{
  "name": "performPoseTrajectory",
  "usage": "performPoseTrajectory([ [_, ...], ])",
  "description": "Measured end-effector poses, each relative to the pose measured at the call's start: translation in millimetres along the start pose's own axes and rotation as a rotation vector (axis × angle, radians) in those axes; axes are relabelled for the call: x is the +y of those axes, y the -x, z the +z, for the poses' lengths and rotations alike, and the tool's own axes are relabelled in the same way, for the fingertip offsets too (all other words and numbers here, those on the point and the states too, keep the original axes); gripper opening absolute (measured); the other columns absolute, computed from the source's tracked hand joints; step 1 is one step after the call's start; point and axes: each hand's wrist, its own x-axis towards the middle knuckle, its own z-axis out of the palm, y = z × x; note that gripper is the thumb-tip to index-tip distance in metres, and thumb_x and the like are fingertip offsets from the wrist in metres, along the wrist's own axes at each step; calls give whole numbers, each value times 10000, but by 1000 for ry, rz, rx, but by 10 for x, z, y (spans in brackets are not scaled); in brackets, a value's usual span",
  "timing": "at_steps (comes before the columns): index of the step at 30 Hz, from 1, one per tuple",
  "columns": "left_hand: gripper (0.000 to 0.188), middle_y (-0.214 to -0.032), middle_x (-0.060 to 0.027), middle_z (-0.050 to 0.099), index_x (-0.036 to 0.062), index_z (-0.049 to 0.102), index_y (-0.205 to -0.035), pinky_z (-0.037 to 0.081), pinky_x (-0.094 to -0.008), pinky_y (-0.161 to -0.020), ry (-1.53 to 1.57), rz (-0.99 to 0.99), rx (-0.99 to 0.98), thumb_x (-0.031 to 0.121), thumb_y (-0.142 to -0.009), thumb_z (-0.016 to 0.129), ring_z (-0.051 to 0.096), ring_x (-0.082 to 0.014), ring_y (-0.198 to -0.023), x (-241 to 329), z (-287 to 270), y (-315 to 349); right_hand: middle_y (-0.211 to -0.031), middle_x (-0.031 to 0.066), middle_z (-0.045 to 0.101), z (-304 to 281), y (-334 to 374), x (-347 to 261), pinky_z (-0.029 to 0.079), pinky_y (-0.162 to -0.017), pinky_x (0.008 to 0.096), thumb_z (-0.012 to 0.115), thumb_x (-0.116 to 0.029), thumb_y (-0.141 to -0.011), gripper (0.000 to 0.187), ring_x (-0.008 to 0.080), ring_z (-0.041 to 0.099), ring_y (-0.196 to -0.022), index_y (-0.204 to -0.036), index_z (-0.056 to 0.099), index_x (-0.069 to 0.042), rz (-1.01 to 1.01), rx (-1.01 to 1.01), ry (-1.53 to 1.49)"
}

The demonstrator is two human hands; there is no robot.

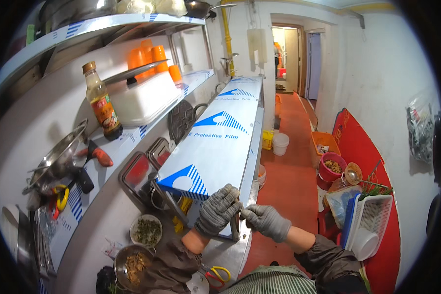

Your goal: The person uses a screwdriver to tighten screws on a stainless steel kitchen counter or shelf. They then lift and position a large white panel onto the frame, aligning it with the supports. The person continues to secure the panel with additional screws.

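A raised metal shelf (215,147) covered in white and blue protective film runs away from me. At its near right corner, my left hand (218,210) in a grey glove curls closed over the edge, above the corner post (235,229). My right hand (267,223), gloved alike, is closed in a pinch beside the same corner, its fingertips almost meeting the left ones. Whatever small thing lies between the fingertips is too hidden to name. Below, yellow-and-red-handled scissors (217,275) lie near my left sleeve.
Left of the shelf are a bowl of chopped greens (147,231) and a metal pan of brown food (130,267). A sauce bottle (102,103) stands on the wall shelf. Along the right, baskets (372,223), a red bucket (332,166) and an orange tub (325,143) line the red floor.
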Motion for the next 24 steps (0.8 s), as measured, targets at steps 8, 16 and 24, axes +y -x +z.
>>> performPoseTrajectory([
  [8, 286, -1238, -112, 566, 133, 637, -1052, 475, -411, -936, -28, -108, -98, 96, -769, 610, 528, -336, -1177, 55, -32, 80, -681, 101, 611, 12, 2, -287, 501, -476, 383, 536, -115, -832, 74, 245, 642, -621, -828, 595, -70, -359, 31, 1352],
  [16, 266, -1180, -87, 596, 174, 682, -939, 484, -399, -922, -146, -147, -51, 103, -683, 700, 530, -309, -1177, 92, 59, 12, -692, 113, 614, 185, -115, 113, 499, -612, 345, 492, -244, -934, 291, 241, 612, -631, -765, 610, -38, -133, 175, 282],
  [24, 475, -1169, -70, 499, 43, 449, -1198, 370, -380, -980, 702, -1269, 489, 345, -880, 633, 487, -216, -1101, 628, 440, 297, -732, 163, 611, 195, -119, 107, 496, -660, 414, 431, -318, -935, 350, 327, 610, -681, -785, 579, -38, -120, 154, 361],
])
